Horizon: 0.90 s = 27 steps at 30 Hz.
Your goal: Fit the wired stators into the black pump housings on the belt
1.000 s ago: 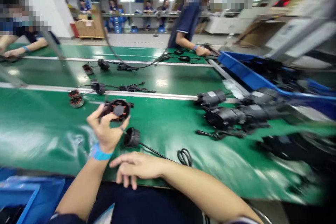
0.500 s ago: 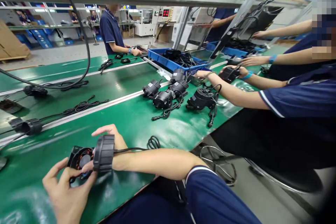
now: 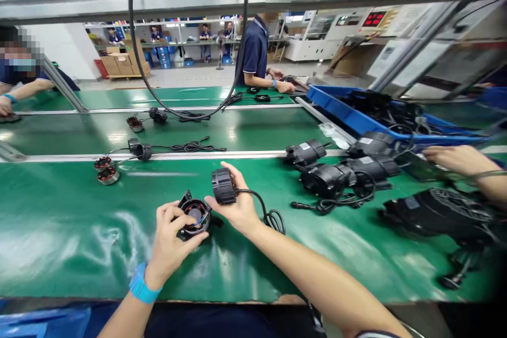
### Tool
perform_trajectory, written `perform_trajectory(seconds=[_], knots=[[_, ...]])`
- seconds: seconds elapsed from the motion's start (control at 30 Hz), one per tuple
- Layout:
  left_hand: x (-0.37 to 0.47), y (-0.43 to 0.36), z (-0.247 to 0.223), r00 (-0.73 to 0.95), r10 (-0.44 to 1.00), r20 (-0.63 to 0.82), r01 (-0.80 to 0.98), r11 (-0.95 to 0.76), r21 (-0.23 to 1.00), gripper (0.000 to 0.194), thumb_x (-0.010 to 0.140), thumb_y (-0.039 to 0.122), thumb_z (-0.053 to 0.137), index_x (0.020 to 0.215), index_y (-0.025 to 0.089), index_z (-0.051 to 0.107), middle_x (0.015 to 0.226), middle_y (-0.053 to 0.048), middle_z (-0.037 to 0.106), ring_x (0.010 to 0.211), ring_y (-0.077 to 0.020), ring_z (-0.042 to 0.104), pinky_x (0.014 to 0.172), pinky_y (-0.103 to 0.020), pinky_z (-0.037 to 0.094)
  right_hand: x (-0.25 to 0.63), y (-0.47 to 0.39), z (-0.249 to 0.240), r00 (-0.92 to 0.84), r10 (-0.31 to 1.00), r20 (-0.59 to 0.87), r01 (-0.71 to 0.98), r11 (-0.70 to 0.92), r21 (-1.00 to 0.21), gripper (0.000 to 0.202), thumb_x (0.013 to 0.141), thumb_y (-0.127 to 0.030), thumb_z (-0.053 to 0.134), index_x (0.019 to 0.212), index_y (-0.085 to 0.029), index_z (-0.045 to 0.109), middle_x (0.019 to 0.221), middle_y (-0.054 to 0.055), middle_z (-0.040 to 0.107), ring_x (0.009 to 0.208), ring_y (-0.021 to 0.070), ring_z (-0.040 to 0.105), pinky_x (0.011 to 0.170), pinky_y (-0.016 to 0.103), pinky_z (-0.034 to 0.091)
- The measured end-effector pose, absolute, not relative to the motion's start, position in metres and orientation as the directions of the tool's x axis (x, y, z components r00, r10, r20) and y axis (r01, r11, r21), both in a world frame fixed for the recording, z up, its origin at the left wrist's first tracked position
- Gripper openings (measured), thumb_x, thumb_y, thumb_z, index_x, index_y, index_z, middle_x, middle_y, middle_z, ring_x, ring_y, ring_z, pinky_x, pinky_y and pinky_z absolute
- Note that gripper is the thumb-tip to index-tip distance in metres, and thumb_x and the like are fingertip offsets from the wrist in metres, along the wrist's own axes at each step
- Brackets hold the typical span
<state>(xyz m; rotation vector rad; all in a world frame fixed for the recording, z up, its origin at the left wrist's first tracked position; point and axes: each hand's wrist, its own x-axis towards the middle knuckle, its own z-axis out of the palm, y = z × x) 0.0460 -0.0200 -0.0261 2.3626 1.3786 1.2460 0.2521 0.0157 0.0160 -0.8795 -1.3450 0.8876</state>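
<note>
My left hand [image 3: 168, 240] has its fingers wrapped round a black round motor housing [image 3: 195, 215]. Inside the housing are a grey hub, copper-coloured windings and thin coloured wires. To its right, my right hand [image 3: 244, 214] grips a black ribbed cap [image 3: 223, 186], tilted on its side. From the cap a black cable [image 3: 257, 195] runs behind my right wrist to a small coil on the green bench. Thin wires stretch towards the cap from the housing. The cap and housing are held close together but apart.
Several black motor units [image 3: 327, 179] lie on the right of the green bench [image 3: 114, 253], near a blue bin [image 3: 344, 116] of black cables. A co-worker's hand [image 3: 455, 161] is at far right. Copper-wound stators [image 3: 108, 174] sit at left. A cable loop [image 3: 132, 21] hangs overhead.
The view has swung left, so the bin and motor units appear further right. Both hands still hold the housing and cap, which now stand further apart in view.
</note>
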Motion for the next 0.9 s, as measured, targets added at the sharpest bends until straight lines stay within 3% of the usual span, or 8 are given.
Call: perform_trajectory(seconds=[0.17,0.3,0.53,0.7,0.8,0.9], knots=[[0.040,-0.004,-0.015,0.383,0.770,0.510,0.658,-0.615,0.435,0.039,0.070,0.046,0.090,0.083,0.021,0.063,0.100,-0.007,0.060,0.121,-0.0354,0.049,0.099,-0.054,0.046,0.262,0.044,0.010,-0.146,0.901,0.407,0.022,0.415,-0.910,0.074,0.071,-0.033,0.086,0.131,-0.021,0.044,0.113,0.006,0.063,0.099,0.0190,0.063,0.088,0.033,0.055],[0.036,0.011,-0.007,0.528,0.675,0.515,0.512,-0.737,0.441,0.036,0.078,0.038,0.085,0.083,0.021,0.054,0.093,-0.007,0.059,0.121,-0.0332,0.051,0.096,-0.048,0.051,0.266,0.060,0.016,-0.386,0.816,0.430,-0.013,0.461,-0.887,0.075,0.073,-0.033,0.085,0.136,-0.020,0.047,0.126,0.010,0.061,0.115,0.0220,0.060,0.104,0.037,0.048],[0.031,0.017,-0.016,0.538,0.587,0.605,0.364,-0.809,0.461,0.033,0.080,0.034,0.085,0.100,0.023,0.061,0.094,-0.004,0.059,0.124,-0.0294,0.056,0.104,-0.052,0.049,0.271,0.068,0.013,-0.584,0.718,0.379,-0.050,0.435,-0.899,0.071,0.079,-0.030,0.079,0.141,-0.019,0.046,0.138,0.012,0.056,0.124,0.0237,0.059,0.108,0.038,0.047],[0.024,0.013,-0.010,0.555,0.507,0.659,0.446,-0.851,0.279,0.025,0.081,0.039,0.085,0.093,0.023,0.070,0.097,-0.005,0.067,0.130,-0.0311,0.056,0.107,-0.050,0.047,0.273,0.065,0.020,-0.625,0.701,0.345,0.069,0.489,-0.869,0.077,0.073,-0.023,0.079,0.143,-0.020,0.046,0.136,0.011,0.060,0.121,0.0254,0.062,0.106,0.040,0.049],[0.017,0.006,-0.001,0.627,0.427,0.652,0.521,-0.852,0.057,0.023,0.089,0.038,0.078,0.106,0.024,0.070,0.102,-0.005,0.075,0.117,-0.0267,0.065,0.097,-0.042,0.048,0.271,0.057,0.024,-0.633,0.710,0.307,0.237,0.556,-0.797,0.084,0.070,-0.021,0.078,0.146,-0.022,0.043,0.137,0.011,0.059,0.125,0.0286,0.060,0.108,0.044,0.047],[0.013,-0.004,0.007,0.721,0.391,0.572,0.556,-0.820,-0.141,0.019,0.097,0.025,0.067,0.116,0.022,0.068,0.110,-0.006,0.077,0.103,-0.0224,0.070,0.087,-0.036,0.048,0.269,0.049,0.028,-0.612,0.726,0.312,0.345,0.601,-0.721,0.083,0.069,-0.025,0.082,0.144,-0.022,0.046,0.136,0.012,0.060,0.126,0.0304,0.059,0.109,0.045,0.046]])
